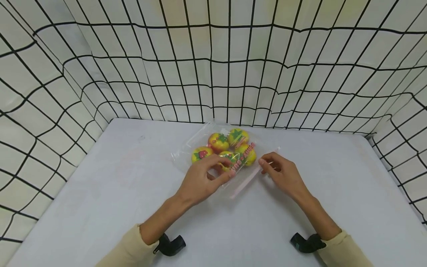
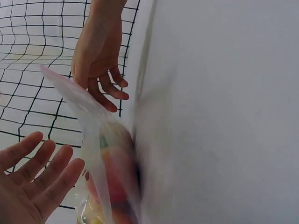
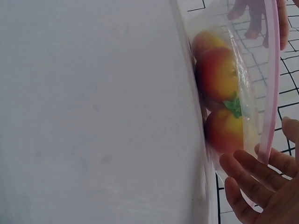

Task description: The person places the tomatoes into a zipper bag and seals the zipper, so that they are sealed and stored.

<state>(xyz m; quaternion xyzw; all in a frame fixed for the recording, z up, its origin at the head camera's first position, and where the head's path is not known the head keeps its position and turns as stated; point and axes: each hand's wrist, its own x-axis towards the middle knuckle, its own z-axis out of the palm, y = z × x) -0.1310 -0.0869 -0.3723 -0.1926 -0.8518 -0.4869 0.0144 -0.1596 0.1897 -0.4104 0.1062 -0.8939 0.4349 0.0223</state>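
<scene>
A clear zip bag [image 1: 186,148] with pink lettering lies towards the back of the table, near the middle. Inside it sit several round red-and-yellow fruits [image 3: 217,74] with green leafy tops. The bag's pink zip strip [image 3: 273,84] faces the person and stands raised in the right wrist view. My left hand [image 1: 203,178] hovers at the bag's near left side; the left wrist view shows its fingers spread, apart from the plastic. At the strip's right end is my right hand [image 1: 283,174], fingers loosely bent beside the strip, thumb apart from them.
The bag rests on a white table [image 1: 116,185]. White walls with a black grid [image 1: 230,74] rise at the back and both sides. Dark curved devices [image 1: 171,245] sit at both wrists, by the beige sleeves [image 1: 130,248].
</scene>
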